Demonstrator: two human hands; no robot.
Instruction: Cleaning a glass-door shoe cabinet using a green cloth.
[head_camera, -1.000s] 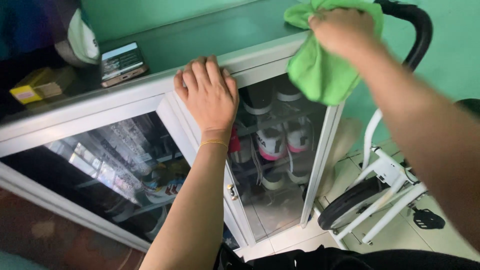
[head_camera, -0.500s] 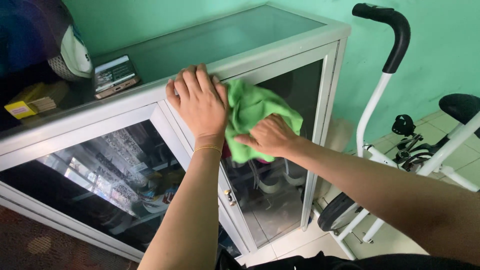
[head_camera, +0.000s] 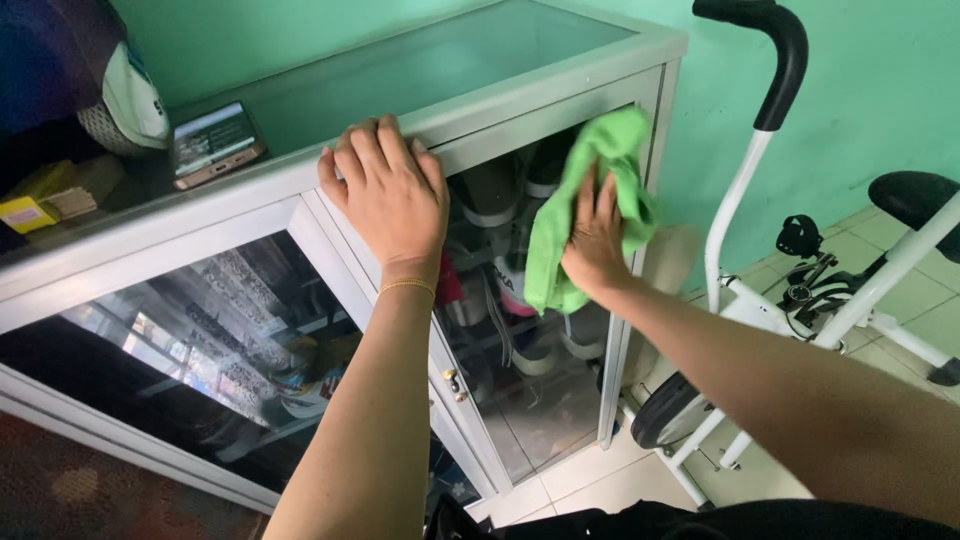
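Observation:
My right hand (head_camera: 597, 240) presses a green cloth (head_camera: 583, 195) flat against the glass of the right-hand door (head_camera: 535, 400) of a white-framed cabinet (head_camera: 560, 95). The cloth hangs down over the upper part of the pane. My left hand (head_camera: 385, 190) lies palm down on the cabinet's top front edge, above the post between the two doors, holding nothing; a thin gold bracelet circles its wrist. Shoes show behind the glass.
On the glass top sit a phone (head_camera: 212, 145), a yellow box (head_camera: 28, 212) and a cap (head_camera: 125, 100). A white exercise bike (head_camera: 800, 300) with a black handle stands right of the cabinet on tiled floor. The green wall is behind.
My right hand brought the cloth down from the cabinet's top corner onto the door glass, swept it left beside my left hand, then right across the pane. My left hand stayed put.

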